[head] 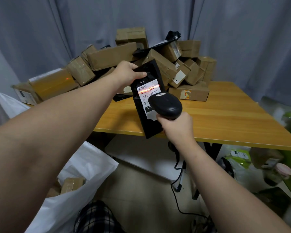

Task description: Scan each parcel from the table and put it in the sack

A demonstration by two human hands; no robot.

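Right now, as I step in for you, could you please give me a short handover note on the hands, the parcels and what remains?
Left hand grips the top of a black parcel, held up by the near edge of the table.
Right hand grips the scanner; its red line lies across the parcel's barcode label.
Done: at least one cardboard box lies in the white sack, lower left.
Left: bag this parcel, then scan and bag the pile of parcels on the table.
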